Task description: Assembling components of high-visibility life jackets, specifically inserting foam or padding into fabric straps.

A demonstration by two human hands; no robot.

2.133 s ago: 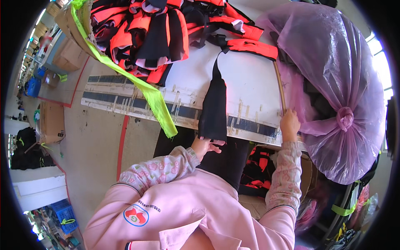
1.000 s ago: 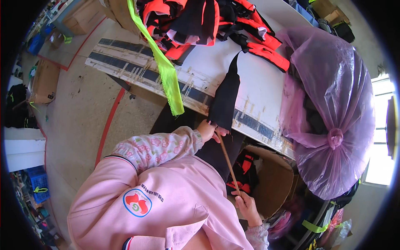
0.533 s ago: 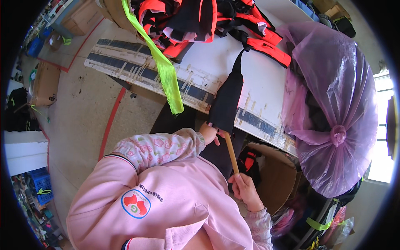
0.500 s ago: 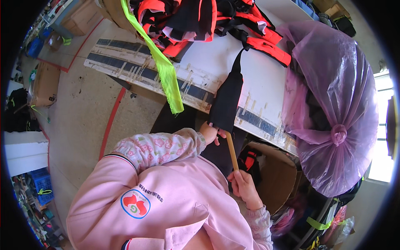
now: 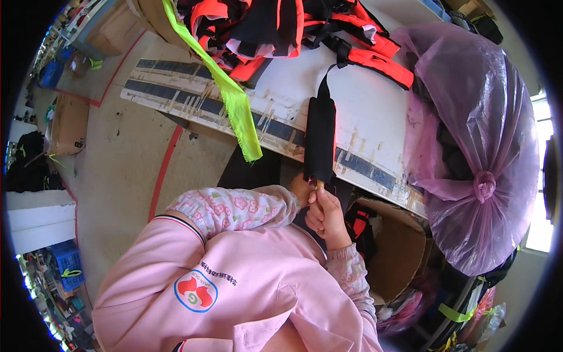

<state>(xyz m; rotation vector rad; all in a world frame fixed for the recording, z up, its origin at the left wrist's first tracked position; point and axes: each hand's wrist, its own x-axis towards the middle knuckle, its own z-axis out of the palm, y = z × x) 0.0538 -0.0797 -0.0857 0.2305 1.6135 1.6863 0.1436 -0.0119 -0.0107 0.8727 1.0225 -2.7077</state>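
Observation:
A black fabric sleeve (image 5: 320,141) hangs over the front edge of the white table (image 5: 363,111), still joined to an orange and black vest (image 5: 375,58). My left hand (image 5: 301,186) holds the sleeve's lower end; only a small part of it shows past my flowered cuff. My right hand (image 5: 326,214) is closed just below it around a thin wooden stick (image 5: 319,185). Only a short piece of the stick shows between my fingers and the sleeve's opening.
A pile of orange and black vests (image 5: 264,29) lies on the table's far side. A neon yellow strip (image 5: 231,100) hangs over the edge. A large tied pink plastic bag (image 5: 475,135) stands at the right. An open cardboard box (image 5: 399,252) sits below the table.
My right hand left the table edge, came up from below with the wooden stick and pushed it up into the black sleeve. Far less of the stick shows now.

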